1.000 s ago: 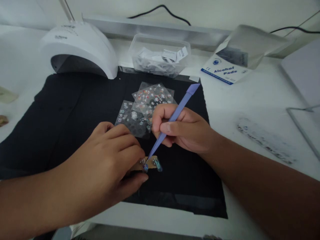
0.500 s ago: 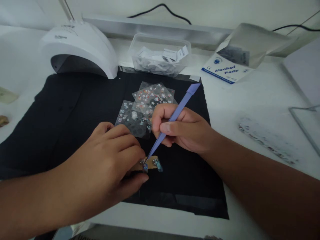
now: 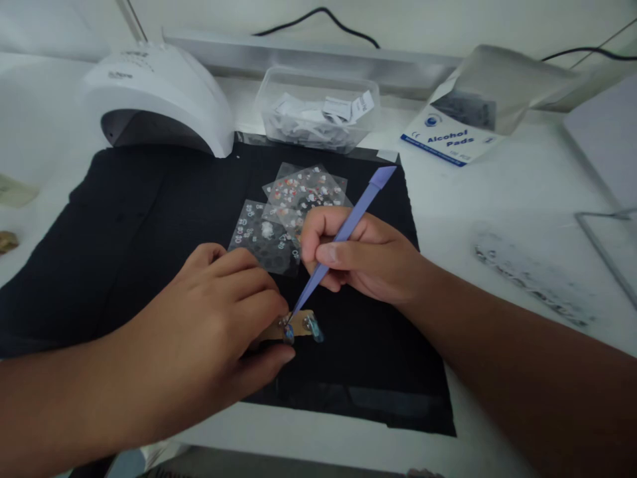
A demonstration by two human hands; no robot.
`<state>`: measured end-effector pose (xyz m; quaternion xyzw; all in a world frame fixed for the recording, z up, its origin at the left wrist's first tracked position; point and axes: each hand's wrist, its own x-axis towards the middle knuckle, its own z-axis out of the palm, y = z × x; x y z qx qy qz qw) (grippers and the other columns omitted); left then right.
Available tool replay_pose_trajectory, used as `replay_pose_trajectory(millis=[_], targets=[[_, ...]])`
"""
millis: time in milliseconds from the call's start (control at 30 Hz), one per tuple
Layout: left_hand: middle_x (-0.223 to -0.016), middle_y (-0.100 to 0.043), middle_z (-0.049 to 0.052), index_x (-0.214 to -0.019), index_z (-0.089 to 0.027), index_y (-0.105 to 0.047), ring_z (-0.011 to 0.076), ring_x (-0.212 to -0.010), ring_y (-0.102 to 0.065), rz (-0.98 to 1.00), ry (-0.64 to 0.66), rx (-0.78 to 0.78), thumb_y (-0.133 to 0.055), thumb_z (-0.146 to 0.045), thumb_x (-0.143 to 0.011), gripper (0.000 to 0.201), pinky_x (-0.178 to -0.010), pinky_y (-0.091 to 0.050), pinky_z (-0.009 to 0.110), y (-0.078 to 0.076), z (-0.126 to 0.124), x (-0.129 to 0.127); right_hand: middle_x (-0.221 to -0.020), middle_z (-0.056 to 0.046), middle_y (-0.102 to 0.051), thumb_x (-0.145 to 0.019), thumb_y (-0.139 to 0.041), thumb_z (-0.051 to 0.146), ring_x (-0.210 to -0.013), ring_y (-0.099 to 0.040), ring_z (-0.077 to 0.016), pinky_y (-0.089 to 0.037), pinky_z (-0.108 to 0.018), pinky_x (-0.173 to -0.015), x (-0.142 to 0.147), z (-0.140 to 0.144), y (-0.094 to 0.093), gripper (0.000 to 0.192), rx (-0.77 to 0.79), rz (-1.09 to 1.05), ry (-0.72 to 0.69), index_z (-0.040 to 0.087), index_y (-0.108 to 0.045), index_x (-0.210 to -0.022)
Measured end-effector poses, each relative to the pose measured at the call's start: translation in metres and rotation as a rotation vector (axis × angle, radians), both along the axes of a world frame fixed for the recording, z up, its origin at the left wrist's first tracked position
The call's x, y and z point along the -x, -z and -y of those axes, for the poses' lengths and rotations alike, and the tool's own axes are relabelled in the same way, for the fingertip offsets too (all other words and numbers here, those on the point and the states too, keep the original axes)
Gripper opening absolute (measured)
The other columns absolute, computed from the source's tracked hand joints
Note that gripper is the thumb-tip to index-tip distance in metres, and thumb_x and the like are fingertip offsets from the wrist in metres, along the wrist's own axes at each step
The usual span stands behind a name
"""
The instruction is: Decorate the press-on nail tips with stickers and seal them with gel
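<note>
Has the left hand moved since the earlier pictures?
No, not visibly: the left hand keeps the same place against the black mat, with no clear shift.

Dim light on a white table (image 3: pixel 442 212), black cable (image 3: pixel 323 9) against the pale wall (image 3: pixel 423 26) behind.

Room over black cloth (image 3: pixel 139 219) between left hand (image 3: pixel 229 309) and white lamp (image 3: pixel 174 89), with purple tool (image 3: pixel 362 207) as obstacle to the right

We see a slim purple tool (image 3: pixel 365 202) aslant — wide end up, thin tip down at a small glossy blue piece (image 3: pixel 288 334); whether they touch, we cannot tell. That piece sits on a tan strip (image 3: pixel 300 323), partly hidden — a shiny blue-green piece (image 3: pixel 314 328) sits near its right end.
</note>
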<state>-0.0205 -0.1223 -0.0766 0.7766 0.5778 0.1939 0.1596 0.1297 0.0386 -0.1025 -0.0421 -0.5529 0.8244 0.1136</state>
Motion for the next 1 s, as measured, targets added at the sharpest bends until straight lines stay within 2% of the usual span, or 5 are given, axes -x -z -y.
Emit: replay_pose_trajectory(millis=[1000], targets=[[-0.083, -0.065, 0.000, -0.087, -0.021, -0.065, 0.0230, -0.086, -0.057, 0.002, 0.010, 0.027, -0.062, -0.027, -0.092, 0.009, -0.079, -0.034, 0.043, -0.0012, 0.0004, -0.0003, -0.058, 0.008, -0.049, -0.085, -0.060, 0.015, -0.046, -0.045, -0.0031, -0.030, -0.014, -0.041, -0.0010, 0.0009, 0.0007, 0.005, -0.005, -0.007, 0.004, 0.013, -0.059, -0.081]])
